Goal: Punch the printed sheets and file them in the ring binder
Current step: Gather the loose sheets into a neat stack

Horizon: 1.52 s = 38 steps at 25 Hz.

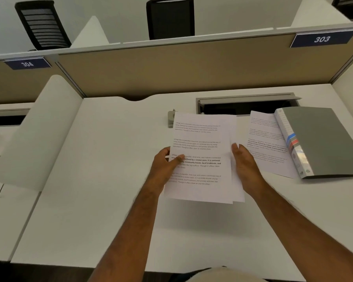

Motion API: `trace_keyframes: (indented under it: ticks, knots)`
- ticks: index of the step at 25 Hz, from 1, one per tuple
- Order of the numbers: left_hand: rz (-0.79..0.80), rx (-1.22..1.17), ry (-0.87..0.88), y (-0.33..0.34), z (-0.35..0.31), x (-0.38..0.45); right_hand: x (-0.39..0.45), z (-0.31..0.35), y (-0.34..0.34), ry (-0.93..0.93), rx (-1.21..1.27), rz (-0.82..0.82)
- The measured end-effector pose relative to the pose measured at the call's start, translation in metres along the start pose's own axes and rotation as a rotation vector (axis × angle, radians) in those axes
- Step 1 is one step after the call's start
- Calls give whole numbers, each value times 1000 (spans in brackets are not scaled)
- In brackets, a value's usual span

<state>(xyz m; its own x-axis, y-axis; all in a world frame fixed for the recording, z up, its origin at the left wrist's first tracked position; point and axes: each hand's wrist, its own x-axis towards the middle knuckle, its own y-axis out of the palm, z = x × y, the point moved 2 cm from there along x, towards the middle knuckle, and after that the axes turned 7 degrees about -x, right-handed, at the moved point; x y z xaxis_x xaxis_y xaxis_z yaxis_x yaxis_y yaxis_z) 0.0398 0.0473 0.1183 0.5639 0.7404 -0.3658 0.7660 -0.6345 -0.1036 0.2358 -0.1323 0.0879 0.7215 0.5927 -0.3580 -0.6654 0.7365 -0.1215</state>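
A white laminate desk (110,159) fills the frame's centre, a beige fabric partition (171,66) crosses above it, and two black mesh office chairs (42,25) (170,18) stand along the top.

Both forearms are bare, no sleeves, watch or rings on the left hand (163,165) or right hand (246,165); pale trousers below.
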Motion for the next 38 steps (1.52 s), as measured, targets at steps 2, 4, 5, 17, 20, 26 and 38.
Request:
trace_keyframes:
  ticks: [2,4,5,17,20,26,38]
  knots:
    - [36,3,-33,2,6,0,-3,4,5,-37,45,48]
    - [66,-5,-62,3,10,-1,-4,6,9,-66,35,98]
    - [67,-14,-76,2,12,0,-5,6,11,-80,-2,104]
    - [-108,-35,158,-48,-32,-1,0,62,63,-284,-151,149]
    - [-130,-31,238,-67,-44,-3,4,77,81,-323,-107,178]
    - [-97,42,182,-87,-12,0,13,48,104,-244,-186,257]
    - [-56,19,150,-76,0,9,12,36,104,-265,-246,261]
